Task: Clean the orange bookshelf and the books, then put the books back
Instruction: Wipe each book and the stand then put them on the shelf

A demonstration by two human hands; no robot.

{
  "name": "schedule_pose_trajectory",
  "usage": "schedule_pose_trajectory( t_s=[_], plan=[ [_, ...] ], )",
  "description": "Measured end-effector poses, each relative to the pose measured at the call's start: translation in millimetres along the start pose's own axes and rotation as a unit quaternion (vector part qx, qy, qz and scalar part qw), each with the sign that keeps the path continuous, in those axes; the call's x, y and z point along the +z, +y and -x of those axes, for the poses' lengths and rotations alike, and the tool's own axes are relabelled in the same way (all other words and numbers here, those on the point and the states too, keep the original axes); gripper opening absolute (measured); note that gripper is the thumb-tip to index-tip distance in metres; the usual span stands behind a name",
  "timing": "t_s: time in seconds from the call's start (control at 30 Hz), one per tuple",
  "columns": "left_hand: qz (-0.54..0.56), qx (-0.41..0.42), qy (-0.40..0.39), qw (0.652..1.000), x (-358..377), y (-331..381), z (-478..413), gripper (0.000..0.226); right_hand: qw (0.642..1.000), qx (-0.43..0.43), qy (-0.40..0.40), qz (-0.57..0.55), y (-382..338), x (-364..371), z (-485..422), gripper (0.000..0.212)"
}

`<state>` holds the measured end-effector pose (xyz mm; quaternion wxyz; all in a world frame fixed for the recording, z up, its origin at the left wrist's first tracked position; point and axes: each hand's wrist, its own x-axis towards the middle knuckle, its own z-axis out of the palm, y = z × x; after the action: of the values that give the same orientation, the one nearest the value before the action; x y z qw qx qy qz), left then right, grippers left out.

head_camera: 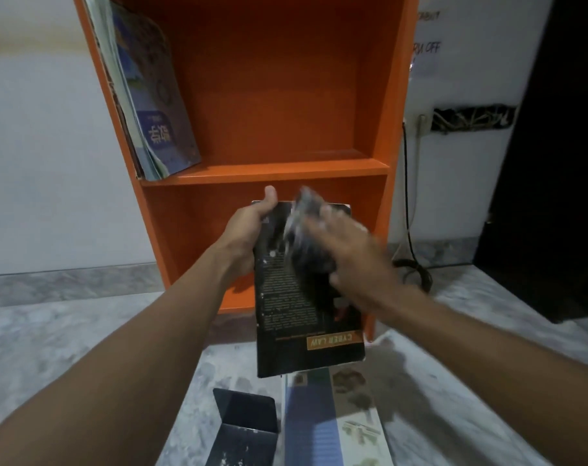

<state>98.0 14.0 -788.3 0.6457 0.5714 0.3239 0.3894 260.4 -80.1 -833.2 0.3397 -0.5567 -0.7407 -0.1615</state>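
My left hand (pixel 249 227) grips the top left edge of a black book (pixel 299 314) labelled "CYBER LAW", held upright in front of the orange bookshelf (pixel 272 95). My right hand (pixel 350 253) is blurred and holds a dark grey cloth (pixel 307 227) against the book's cover. Several thin books with blue covers (pixel 151 95) lean against the left wall of the upper shelf. The lower shelf is mostly hidden behind the held book.
On the marble floor (pixel 50 331) below lie a dark metal bookend (pixel 242 428) and a blue and white book (pixel 333 422). A black cable (pixel 408 230) hangs from a wall socket right of the shelf. A dark doorway (pixel 555 163) is at far right.
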Motion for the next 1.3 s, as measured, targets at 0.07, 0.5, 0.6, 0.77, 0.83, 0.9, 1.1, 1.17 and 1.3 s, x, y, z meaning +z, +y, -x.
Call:
schedule_pose_trajectory(
  t_s=[0.07, 0.5, 0.6, 0.77, 0.83, 0.9, 1.1, 1.17, 1.3],
  plan=[
    [0.002, 0.007, 0.032, 0.999, -3, 0, -1, 0.054, 0.992, -0.102, -0.062, 0.047, 0, 23, 38, 0.069],
    [0.033, -0.041, -0.019, 0.998, 3, -7, -1, 0.079, 0.989, 0.048, 0.095, -0.103, -4, -11, -31, 0.069],
    [0.065, -0.047, -0.042, 0.996, 8, -1, -4, 0.079, 0.999, -0.042, 0.01, -0.028, -15, 16, 7, 0.074],
    [0.033, -0.002, 0.027, 0.999, -24, -11, -5, 0.072, 0.928, -0.288, -0.235, -0.025, -15, 30, 65, 0.042],
    [0.012, 0.001, 0.034, 0.999, -31, -14, -4, 0.073, 0.933, -0.209, -0.285, -0.071, -12, 18, 60, 0.048],
    [0.007, -0.005, 0.041, 0.999, -32, -15, -4, 0.074, 0.977, -0.106, -0.15, -0.109, -4, 5, 40, 0.058],
    [0.077, -0.031, -0.031, 0.996, -5, -14, -3, 0.075, 0.984, 0.048, 0.075, -0.152, 2, -12, -26, 0.071],
    [0.082, -0.027, -0.039, 0.995, 8, -7, -3, 0.071, 0.992, 0.045, 0.004, -0.12, -7, 4, -9, 0.076],
    [0.053, 0.03, 0.045, 0.997, 0, 0, -7, 0.065, 0.971, -0.215, -0.102, 0.034, -19, 43, 69, 0.057]
  ],
)
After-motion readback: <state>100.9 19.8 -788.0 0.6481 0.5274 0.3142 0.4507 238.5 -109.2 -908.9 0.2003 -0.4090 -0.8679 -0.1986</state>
